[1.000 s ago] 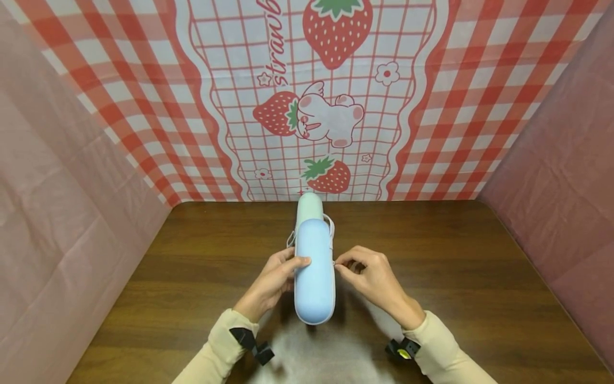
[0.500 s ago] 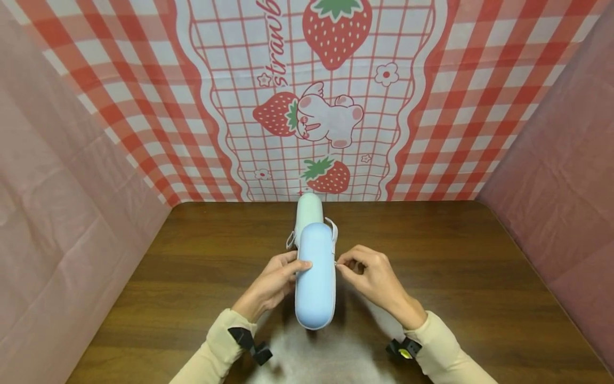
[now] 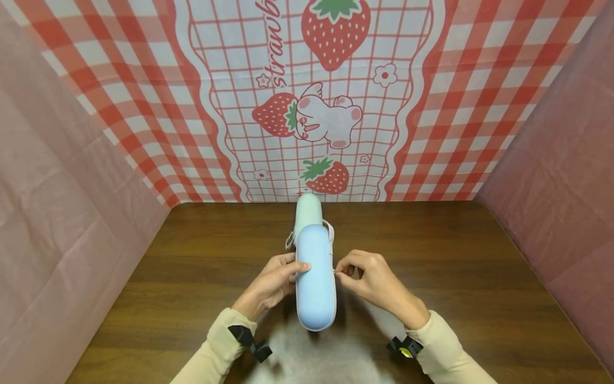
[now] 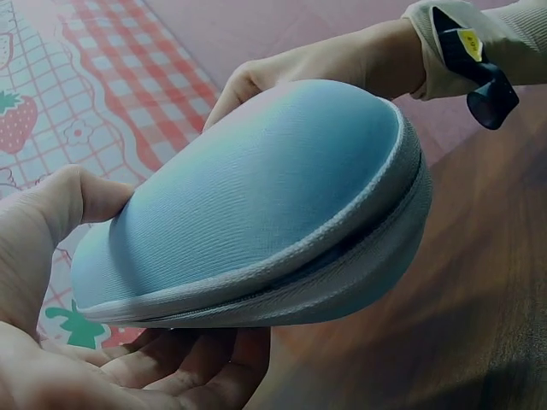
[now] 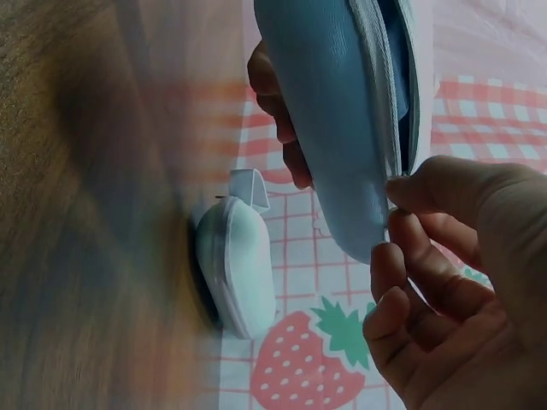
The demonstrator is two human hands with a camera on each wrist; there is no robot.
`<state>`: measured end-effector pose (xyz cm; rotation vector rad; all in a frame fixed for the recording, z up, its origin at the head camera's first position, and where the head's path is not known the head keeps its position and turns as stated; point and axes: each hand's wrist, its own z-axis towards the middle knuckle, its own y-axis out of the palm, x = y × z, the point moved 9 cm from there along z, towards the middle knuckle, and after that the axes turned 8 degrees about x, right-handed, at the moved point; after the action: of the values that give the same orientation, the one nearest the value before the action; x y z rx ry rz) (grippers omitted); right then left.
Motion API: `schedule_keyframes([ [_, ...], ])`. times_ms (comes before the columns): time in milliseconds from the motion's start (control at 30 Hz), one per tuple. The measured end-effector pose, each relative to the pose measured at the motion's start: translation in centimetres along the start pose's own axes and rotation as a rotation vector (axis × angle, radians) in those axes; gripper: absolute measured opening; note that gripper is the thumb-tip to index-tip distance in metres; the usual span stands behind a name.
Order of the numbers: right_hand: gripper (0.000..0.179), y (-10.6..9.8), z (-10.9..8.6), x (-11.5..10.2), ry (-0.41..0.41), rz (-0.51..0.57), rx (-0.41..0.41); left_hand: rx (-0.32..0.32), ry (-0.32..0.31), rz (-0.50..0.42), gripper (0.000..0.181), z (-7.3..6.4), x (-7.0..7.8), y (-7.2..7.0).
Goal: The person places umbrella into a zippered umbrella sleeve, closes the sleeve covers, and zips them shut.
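Note:
A light-blue zippered hard case (image 3: pixel 315 293), long with rounded ends, is held up over the table. My left hand (image 3: pixel 275 280) grips it from the left, thumb across the top and fingers beneath, as the left wrist view also shows. On its right side, my right hand (image 3: pixel 366 272) pinches the small zipper pull (image 5: pixel 391 205) between thumb and forefinger. Part of the zipper seam (image 4: pixel 342 248) gapes, and a dark slit shows between the two shells. Behind lies a pale-green zippered case (image 3: pixel 309 208) with a loop strap, partly hidden by the blue one.
The brown wooden table (image 3: pixel 206 240) spreads out on both sides. A red-and-white strawberry cloth (image 3: pixel 326 120) hangs at the back, and pink cloth walls (image 3: pixel 72 213) stand left and right. A white loop strap (image 3: pixel 330 234) sticks out on the blue case's right.
The blue case has shifted slightly toward me in my left hand. My right hand, still pinching the zipper pull, has moved a little nearer along the seam.

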<state>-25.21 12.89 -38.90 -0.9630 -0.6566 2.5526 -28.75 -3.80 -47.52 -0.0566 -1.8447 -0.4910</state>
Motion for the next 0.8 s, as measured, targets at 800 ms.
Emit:
schedule_keyframes([
  [800, 0.014, 1.0, 0.3, -0.9, -0.044, 0.052, -0.073, -0.137, -0.02, 0.078, 0.069, -0.3, 1.0, -1.2],
])
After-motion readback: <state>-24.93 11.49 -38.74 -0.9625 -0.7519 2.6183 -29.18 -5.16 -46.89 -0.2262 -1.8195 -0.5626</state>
